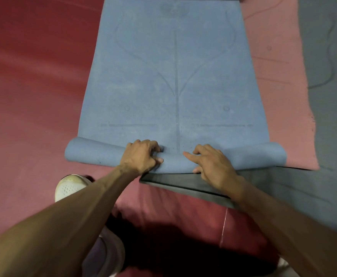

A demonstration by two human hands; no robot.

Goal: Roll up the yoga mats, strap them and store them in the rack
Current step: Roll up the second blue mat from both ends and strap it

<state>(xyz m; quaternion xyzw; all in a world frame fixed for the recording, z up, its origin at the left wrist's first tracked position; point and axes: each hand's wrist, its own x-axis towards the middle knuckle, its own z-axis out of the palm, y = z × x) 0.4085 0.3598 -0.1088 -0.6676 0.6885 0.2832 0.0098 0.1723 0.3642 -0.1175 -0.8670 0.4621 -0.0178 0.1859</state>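
A blue yoga mat (173, 76) with faint printed lines lies flat on the floor, stretching away from me. Its near end is curled into a low roll (95, 154) that spans the mat's width. My left hand (141, 156) grips the roll left of centre, fingers curled over its top. My right hand (211, 162) rests on the roll right of centre, fingers spread and fairly straight, the thumb tucked under the near edge.
A pink mat (279, 76) lies under the blue one on the right, and a grey mat (327, 56) lies beyond it. A dark grey mat edge (183, 182) sticks out below the roll. My white shoe (69, 186) stands on the red floor (34, 76) at the left.
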